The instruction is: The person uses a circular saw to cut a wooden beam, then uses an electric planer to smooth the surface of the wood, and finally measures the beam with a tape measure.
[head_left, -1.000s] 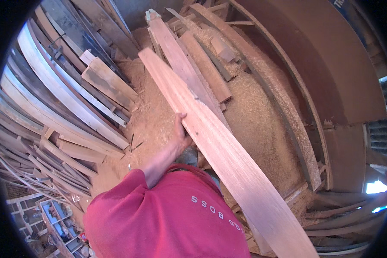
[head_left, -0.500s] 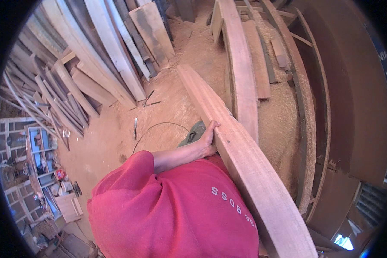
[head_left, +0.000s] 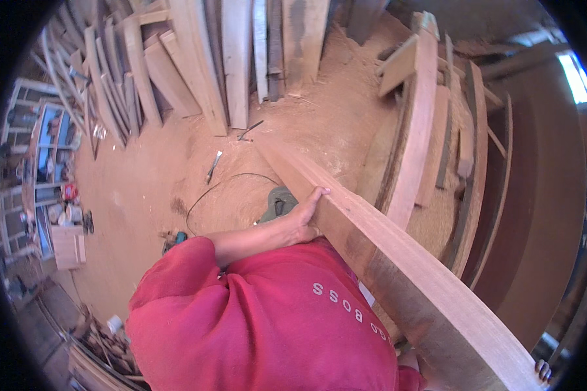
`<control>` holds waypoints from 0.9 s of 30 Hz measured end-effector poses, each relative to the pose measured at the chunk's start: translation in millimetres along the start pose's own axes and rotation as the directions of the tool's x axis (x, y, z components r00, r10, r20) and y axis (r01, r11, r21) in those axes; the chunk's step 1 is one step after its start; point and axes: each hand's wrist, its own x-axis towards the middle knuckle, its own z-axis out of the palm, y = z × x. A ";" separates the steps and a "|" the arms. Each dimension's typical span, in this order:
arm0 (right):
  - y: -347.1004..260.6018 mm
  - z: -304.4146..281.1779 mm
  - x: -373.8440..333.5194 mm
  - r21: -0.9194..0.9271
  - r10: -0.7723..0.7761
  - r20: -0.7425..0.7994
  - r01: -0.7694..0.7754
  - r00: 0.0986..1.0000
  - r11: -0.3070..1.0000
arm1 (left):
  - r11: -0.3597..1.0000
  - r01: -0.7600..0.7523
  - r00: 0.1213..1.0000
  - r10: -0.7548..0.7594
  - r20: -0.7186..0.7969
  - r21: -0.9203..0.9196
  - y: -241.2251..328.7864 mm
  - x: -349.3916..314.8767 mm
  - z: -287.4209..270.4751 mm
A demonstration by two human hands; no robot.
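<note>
A long, thick wooden plank (head_left: 398, 244) lies slantwise before my body, from the floor area ahead to the lower right. Its pale top edge and darker brown side face both show. My left hand (head_left: 303, 218) is closed on the plank around its middle, with the thumb over the upper edge. At the lower right end, the fingertips of my right hand (head_left: 542, 371) curl over the plank's edge. The plank hides the rest of that hand, and a bit of red sleeve (head_left: 411, 379) shows beneath it.
Boards (head_left: 238, 65) lean upright at the back. A long plank (head_left: 419, 124) and other timbers rest on the right, beside a large brown panel (head_left: 535, 195). A chisel-like tool (head_left: 214, 166), a cable (head_left: 205, 192) and a green power tool (head_left: 173, 241) lie on the dusty floor. Shelves (head_left: 45, 163) stand left.
My view has turned, so the surroundings have shifted. The plank's near end has swung to the right and more of its side face shows. Fingers of my right hand have come into sight there.
</note>
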 end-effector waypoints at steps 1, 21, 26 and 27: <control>-0.1 20.0 -4.2 0.001 0.007 0.033 -0.007 0.999 1.000 | 1.000 -0.003 1.000 0.003 -0.018 -0.023 16.0 -6.1 -3.2; -16.7 411.9 -46.3 0.245 -0.037 0.561 -0.123 0.827 0.962 | 0.990 -0.139 0.964 0.135 -0.228 -0.003 288.2 -38.7 -91.6; -46.7 511.6 -63.1 0.358 -0.115 0.633 -0.157 0.765 0.921 | 0.985 -0.171 0.965 0.167 -0.203 -0.002 345.7 -29.7 -109.1; -55.2 531.4 -68.0 0.380 -0.134 0.648 -0.166 0.749 0.910 | 0.984 -0.176 0.965 0.169 -0.201 -0.018 350.6 -33.0 -110.5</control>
